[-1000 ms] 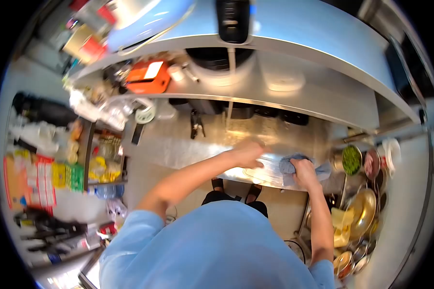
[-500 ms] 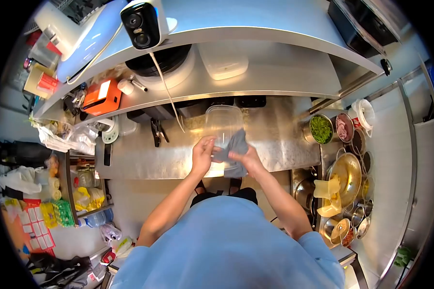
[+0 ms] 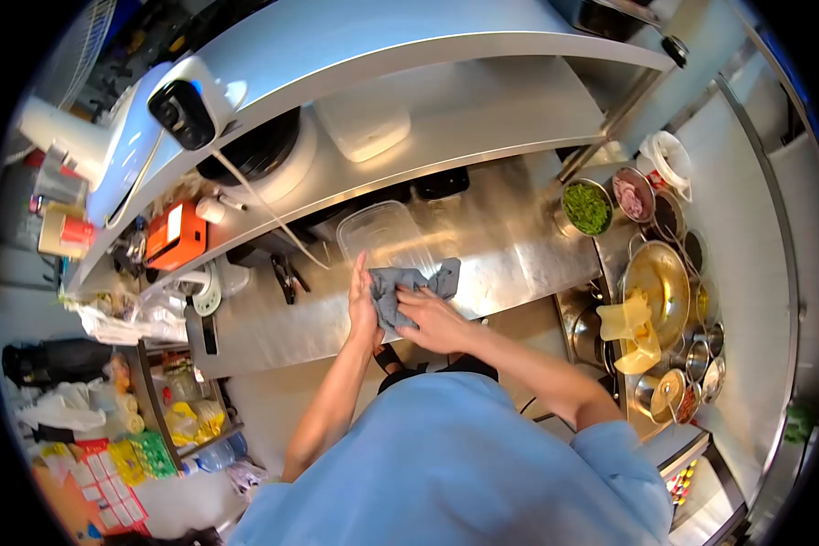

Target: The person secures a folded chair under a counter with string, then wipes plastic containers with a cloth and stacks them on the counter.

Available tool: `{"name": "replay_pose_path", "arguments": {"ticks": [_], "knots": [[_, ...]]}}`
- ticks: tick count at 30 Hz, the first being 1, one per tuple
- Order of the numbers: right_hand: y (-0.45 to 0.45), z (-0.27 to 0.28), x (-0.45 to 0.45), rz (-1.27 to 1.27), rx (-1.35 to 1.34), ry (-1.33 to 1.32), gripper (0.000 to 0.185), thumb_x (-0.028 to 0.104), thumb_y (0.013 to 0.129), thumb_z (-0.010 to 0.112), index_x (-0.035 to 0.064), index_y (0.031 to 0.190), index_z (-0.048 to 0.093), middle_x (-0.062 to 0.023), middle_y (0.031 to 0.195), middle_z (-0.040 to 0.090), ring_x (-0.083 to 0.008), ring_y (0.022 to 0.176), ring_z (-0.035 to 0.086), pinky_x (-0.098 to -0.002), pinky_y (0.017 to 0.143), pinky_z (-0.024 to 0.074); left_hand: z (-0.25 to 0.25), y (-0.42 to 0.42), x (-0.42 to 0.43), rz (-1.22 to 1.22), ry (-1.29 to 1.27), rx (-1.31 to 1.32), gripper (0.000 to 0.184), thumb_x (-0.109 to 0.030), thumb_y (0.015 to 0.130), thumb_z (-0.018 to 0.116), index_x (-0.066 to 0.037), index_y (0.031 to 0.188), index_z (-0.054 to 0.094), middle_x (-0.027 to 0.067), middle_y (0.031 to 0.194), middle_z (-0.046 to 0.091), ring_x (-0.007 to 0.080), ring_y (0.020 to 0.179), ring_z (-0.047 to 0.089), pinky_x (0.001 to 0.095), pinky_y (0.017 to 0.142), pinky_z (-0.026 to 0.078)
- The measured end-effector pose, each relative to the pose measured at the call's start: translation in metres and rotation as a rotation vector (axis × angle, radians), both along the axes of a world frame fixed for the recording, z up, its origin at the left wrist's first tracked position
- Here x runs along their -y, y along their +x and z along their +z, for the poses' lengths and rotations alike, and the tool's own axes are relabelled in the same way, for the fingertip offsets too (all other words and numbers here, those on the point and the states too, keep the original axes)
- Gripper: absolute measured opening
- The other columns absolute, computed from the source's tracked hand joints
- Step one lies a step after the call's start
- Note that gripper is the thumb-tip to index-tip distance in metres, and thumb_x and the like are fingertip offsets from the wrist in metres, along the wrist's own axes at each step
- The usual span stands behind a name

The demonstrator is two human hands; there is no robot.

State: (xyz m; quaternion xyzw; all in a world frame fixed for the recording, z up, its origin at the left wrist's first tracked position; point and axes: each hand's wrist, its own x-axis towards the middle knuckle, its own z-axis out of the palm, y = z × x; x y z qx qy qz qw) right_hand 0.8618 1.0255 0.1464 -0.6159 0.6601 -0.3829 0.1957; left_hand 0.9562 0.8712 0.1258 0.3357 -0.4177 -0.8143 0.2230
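A second ago I had the cloth [image 3: 389, 305] down on the surface [image 3: 519, 246], towards its right end, under my right hand [image 3: 432, 323] alone. Now it's up between both hands, near the front edge, just short of the clear tub [image 3: 373, 207], so as I judge it the work has shifted from surface to hands. My left hand [image 3: 364, 309] is flat, fingers straight and gripping nothing, palm side against the cloth. My right fingers press into the folds; I can't tell whether they grip. The cloth looks grey, limp and crumpled, one loose end jutting out rightward.
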Motion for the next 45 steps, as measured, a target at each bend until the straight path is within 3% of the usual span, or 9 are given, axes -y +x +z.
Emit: {"name": "replay_pose_path", "arguments": {"ticks": [5,8,11,17,25,28,34,38,45], "knots": [[-0.089,0.003,0.057,-0.484,-0.04,0.097,0.056,0.028,0.092,0.064,-0.0043,0.136,0.052,-0.0343,0.135,0.05,-0.0564,0.123,0.048,-0.0599,0.108,0.0381,0.012,0.011,-0.026,-0.39,0.134,0.106,0.08,-0.046,0.106,0.048,-0.024,0.161,-0.005,0.0273,0.139,0.056,0.0422,0.111,0.067,0.0534,0.074,0.064],[-0.109,-0.008,0.074,-0.7,0.189,0.207,0.045,0.021,0.09,0.064,-0.0047,0.127,0.059,-0.029,0.125,0.061,-0.044,0.112,0.061,-0.0485,0.096,0.0484,0.015,0.012,0.008,-0.355,-0.151,0.143,0.077,-0.036,0.104,0.057,-0.017,0.161,0.009,0.0257,0.119,0.068,0.0357,0.095,0.074,0.046,0.067,0.065],[-0.099,-0.054,0.077,-0.706,0.856,-0.367,0.022,0.016,0.084,0.066,-0.0022,0.095,0.069,-0.0166,0.084,0.073,-0.0231,0.082,0.07,-0.0363,0.076,0.0542,0.032,0.006,0.017,-0.283,-0.223,0.128,0.058,-0.027,0.104,0.06,-0.008,0.153,0.036,0.0168,0.103,0.071,0.0273,0.088,0.074,0.0396,0.067,0.064],[-0.005,-0.053,0.016,-0.699,1.279,-0.372,0.038,0.005,0.085,0.059,-0.0005,0.121,0.067,-0.0056,0.103,0.071,-0.0134,0.095,0.064,-0.0306,0.085,0.0517,0.008,-0.008,-0.013,0.124,-0.186,0.093,0.046,-0.026,0.106,0.058,-0.013,0.147,0.042,0.0105,0.107,0.069,0.0146,0.088,0.066,0.0259,0.067,0.051],[-0.175,0.03,-0.039,-0.208,0.203,-0.095,0.021,0.005,0.072,0.071,0.0024,0.092,0.069,-0.0182,0.087,0.07,-0.0374,0.083,0.068,-0.0472,0.073,0.0519,0.043,-0.009,0.026,-0.409,0.035,-0.096,0.074,-0.026,0.096,0.071,-0.009,0.158,0.033,0.0203,0.142,0.057,0.0329,0.128,0.059,0.0454,0.101,0.055],[-0.159,0.052,-0.037,-0.065,0.065,0.06,0.021,0.006,0.071,0.071,0.0024,0.092,0.07,-0.0186,0.084,0.071,-0.0409,0.082,0.067,-0.0468,0.075,0.0532,0.042,-0.035,0.029,-0.973,-0.629,0.212,0.053,-0.025,0.1,0.067,-0.003,0.145,0.051,0.0199,0.123,0.068,0.0291,0.109,0.07,0.0406,0.088,0.059],[-0.141,-0.015,-0.021,-0.75,0.402,-0.281,0.035,0.015,0.074,0.073,0.0002,0.105,0.069,-0.0191,0.092,0.073,-0.0314,0.084,0.072,-0.0371,0.075,0.0563,0.037,-0.03,-0.005,-0.46,-0.468,0.196,0.031,-0.022,0.104,0.061,0.005,0.117,0.064,0.0183,0.086,0.074,0.0204,0.063,0.071,0.0306,0.053,0.057],[-0.081,-0.047,0.0,-0.874,1.453,-0.346,0.035,0.006,0.084,0.067,-0.0039,0.117,0.064,-0.0123,0.105,0.071,-0.0229,0.088,0.069,-0.0366,0.078,0.0566,0.021,-0.036,-0.038,-0.14,-0.418,0.141,0.027,-0.022,0.105,0.059,0.002,0.115,0.064,0.0139,0.084,0.072,0.0172,0.061,0.067,0.029,0.053,0.055],[-0.033,-0.052,0.015,-0.819,0.94,-0.031,0.04,0.004,0.071,0.075,-0.0027,0.11,0.066,-0.0147,0.099,0.073,-0.0243,0.091,0.07,-0.0369,0.084,0.0546,0.003,0.01,-0.01,-0.146,-0.404,0.306,0.03,-0.022,0.108,0.052,-0.002,0.131,0.056,0.0106,0.1,0.072,0.0144,0.078,0.069,0.0249,0.058,0.053]]}}
